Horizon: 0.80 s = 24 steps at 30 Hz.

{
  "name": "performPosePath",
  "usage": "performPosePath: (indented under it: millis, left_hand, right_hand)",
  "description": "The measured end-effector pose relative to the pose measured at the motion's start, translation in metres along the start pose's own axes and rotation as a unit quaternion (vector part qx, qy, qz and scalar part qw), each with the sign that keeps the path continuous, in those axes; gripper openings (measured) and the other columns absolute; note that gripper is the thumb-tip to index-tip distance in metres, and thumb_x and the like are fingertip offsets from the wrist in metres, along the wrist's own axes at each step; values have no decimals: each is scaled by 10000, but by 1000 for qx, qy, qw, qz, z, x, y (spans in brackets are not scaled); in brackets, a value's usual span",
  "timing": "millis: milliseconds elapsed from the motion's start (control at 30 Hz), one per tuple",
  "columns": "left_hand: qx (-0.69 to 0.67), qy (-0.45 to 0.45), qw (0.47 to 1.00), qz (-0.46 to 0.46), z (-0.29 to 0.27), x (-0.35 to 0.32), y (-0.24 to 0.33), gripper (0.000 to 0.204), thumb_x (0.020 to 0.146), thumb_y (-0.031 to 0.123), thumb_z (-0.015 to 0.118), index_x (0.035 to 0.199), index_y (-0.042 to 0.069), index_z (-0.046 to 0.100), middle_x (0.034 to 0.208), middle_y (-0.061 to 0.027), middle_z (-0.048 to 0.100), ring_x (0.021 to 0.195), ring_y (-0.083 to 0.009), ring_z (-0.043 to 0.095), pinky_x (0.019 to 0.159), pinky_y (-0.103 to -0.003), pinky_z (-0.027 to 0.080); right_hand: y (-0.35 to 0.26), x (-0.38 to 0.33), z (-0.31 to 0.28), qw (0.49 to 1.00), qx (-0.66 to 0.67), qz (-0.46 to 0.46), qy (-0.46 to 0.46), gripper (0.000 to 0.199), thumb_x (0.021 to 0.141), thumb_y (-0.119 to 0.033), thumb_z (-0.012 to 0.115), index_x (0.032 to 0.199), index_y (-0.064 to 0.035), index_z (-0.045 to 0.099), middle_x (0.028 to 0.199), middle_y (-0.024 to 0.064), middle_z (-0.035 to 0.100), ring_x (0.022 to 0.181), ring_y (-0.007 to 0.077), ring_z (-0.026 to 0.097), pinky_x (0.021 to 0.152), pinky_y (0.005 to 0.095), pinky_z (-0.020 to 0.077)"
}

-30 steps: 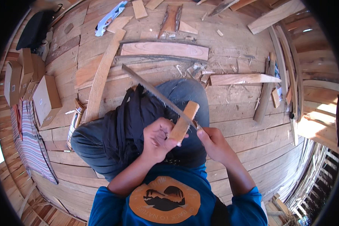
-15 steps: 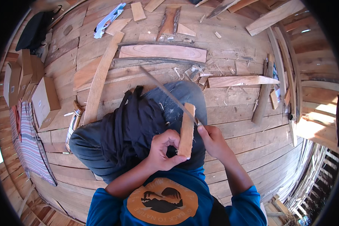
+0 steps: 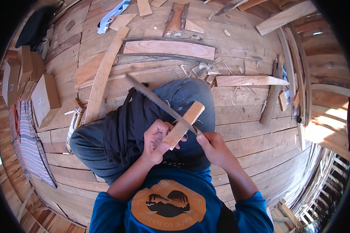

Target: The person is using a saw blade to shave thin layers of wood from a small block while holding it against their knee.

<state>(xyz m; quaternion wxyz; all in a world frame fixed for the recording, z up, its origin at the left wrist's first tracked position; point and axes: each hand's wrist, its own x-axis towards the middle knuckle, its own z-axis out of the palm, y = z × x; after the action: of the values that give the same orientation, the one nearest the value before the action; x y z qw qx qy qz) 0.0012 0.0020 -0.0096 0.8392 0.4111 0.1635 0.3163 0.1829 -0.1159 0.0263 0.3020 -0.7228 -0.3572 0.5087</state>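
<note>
2 hands in head view: left hand [image 3: 154, 141] pinching a wooden block [image 3: 177, 133] in its fingers above the lap [image 3: 196, 92], right hand [image 3: 217, 149] gripping a handsaw [image 3: 154, 99] laid across it. Block likely light, stiff, splintery; best held by its near end.

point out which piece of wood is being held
The short light-brown block in the left hand, crossed by the saw. The long boards in front lie on the floor instead.
</note>
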Motion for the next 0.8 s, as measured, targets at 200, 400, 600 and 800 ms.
performPosePath:
  millis: [200, 400, 600, 800]
  left_hand:
    - [36, -39, 999, 0, 0, -4, -3, 437, 884, 397, 675, 921, 60, 400, 967, -179, 574, 916, -257, 685, 697, -318, 582]
    - [71, -55, 996, -7, -2, -7, -8, 483, 878, 461, 664, 926, 63, 395, 965, -190, 561, 920, -281, 684, 632, -307, 596]
    - [-5, -11, 1000, -5, 3, -2, -4, 454, 891, 393, 684, 972, 44, 405, 1004, -162, 569, 924, -237, 677, 674, -291, 562]
    - [71, 14, 997, 4, -4, -8, -4, 565, 834, 506, 725, 986, 24, 471, 1012, -211, 619, 860, -273, 689, 635, -321, 590]
  right_hand:
    - [9, 10, -9, 998, 24, 42, 32, 609, 969, -484, 522, 725, 70, 581, 572, 163, 523, 583, 188, 534, 580, 372, 452]
    - [23, 19, -11, 992, 34, 84, 91, 592, 967, -471, 538, 737, 72, 591, 554, 147, 487, 582, 164, 523, 560, 378, 443]
    - [3, -4, 6, 999, 34, -9, 10, 556, 971, -432, 541, 728, 65, 587, 553, 142, 483, 583, 163, 520, 565, 387, 438]
    - [46, 26, -19, 990, 31, 100, 98, 601, 975, -473, 516, 696, 58, 559, 538, 108, 468, 571, 164, 490, 569, 369, 424]
